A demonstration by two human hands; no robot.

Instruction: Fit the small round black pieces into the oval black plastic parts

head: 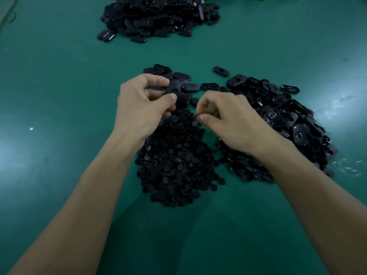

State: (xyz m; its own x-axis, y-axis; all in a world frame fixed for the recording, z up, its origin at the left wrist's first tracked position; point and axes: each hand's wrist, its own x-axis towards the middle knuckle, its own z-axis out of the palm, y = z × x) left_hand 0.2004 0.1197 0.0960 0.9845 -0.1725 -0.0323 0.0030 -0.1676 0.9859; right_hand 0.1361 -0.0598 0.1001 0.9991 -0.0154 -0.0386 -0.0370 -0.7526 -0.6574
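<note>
A heap of small round black pieces (174,161) lies on the green table in front of me. To its right sits a heap of oval black plastic parts (282,124). My left hand (141,108) is closed around an oval part (176,92), pinched between thumb and fingers above the far edge of the round heap. My right hand (224,118) pinches a small round piece (196,117) between thumb and forefinger, just right of the left hand. A few oval parts (188,86) lie loose beyond my hands.
A large heap of oval black parts (158,14) sits at the far edge of the green table (59,96). A single oval part (221,71) lies apart between the heaps. Small white flecks (349,167) lie at the right.
</note>
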